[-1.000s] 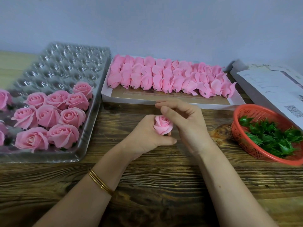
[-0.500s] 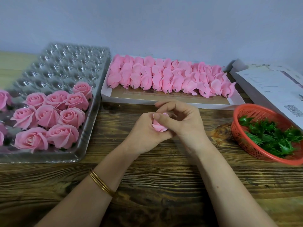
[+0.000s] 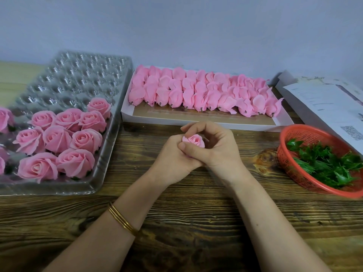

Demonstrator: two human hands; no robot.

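A small pink rose bud sits between both hands over the middle of the wooden table. My left hand wraps round its base from below. My right hand curls over it, thumb pressed on the bud's front and fingers arched above it. Only the top of the bud shows; its lower half is hidden by the fingers.
A clear plastic cell tray at the left holds several finished pink roses. A white box of unopened pink buds lies behind the hands. At the right stand a red basket of green leaves and papers.
The bud first stood exposed at the fingertips, then was squeezed and mostly covered; now its top shows again, with my right thumb lower across its front.
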